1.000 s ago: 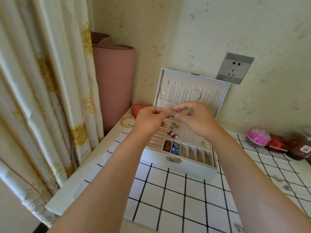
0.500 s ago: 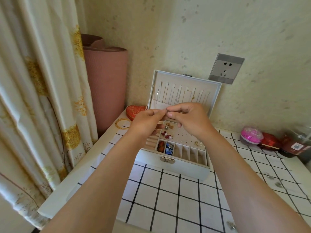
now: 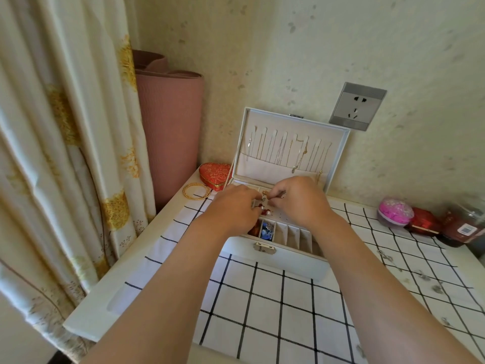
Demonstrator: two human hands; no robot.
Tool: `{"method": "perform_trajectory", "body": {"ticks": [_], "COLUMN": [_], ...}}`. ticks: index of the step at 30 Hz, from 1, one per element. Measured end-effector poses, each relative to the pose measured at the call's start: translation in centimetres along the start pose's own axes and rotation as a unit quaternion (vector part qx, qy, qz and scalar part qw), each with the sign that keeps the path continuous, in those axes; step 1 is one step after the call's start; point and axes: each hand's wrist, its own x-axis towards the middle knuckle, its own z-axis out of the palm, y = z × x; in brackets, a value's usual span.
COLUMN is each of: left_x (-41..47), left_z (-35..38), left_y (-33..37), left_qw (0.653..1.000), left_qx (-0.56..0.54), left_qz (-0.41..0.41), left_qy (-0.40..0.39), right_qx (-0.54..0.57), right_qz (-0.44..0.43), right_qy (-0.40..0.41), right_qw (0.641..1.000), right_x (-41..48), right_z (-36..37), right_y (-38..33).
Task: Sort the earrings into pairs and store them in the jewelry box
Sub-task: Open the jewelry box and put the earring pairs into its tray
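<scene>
A white jewelry box stands open on the checked tablecloth, its lid upright with thin chains hanging inside. My left hand and my right hand meet low over the box's perforated earring panel. Between their fingertips they pinch a small earring with a pale square piece. Red and pearl earrings sit on the panel just below. A front compartment holds blue pieces; the slots to its right look empty.
A red heart-shaped box and gold bangles lie left of the jewelry box. A rolled pink mat and curtain stand at left. Pink and red containers sit at right. Small earrings lie scattered on the cloth.
Both hands have come down from in front of the lid to just above the earring panel, still pinching the small earring together.
</scene>
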Motion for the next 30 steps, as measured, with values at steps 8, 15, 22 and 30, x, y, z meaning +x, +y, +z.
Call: {"method": "perform_trajectory", "body": {"ticks": [8,15,22,30], "left_x": [-0.1,-0.1,-0.3,-1.8], "left_z": [-0.1,0.1,1.1,4.6], "left_y": [0.0,0.5,5.4,13.8], "left_qw": [1.000,1.000,0.994,0.981], "left_qx": [-0.012,-0.008,-0.048,-0.048], "left_qz": [0.009,0.019,0.089,0.186], "left_qy": [-0.003,0.002,0.048,0.014], "right_qx": [0.007,0.014,0.068,0.026], "right_qz": [-0.038,-0.029,0.018,0.131], "right_qy": [-0.062,-0.077,-0.024,-0.051], "right_qw": [0.997,0.996,0.997,0.990], "right_x": [-0.1,-0.8,-4.9,-14.0], "right_z": [-0.8,-1.4,-5.5,-10.3], "right_y": [0.1,0.5,2.9,9.9]}}
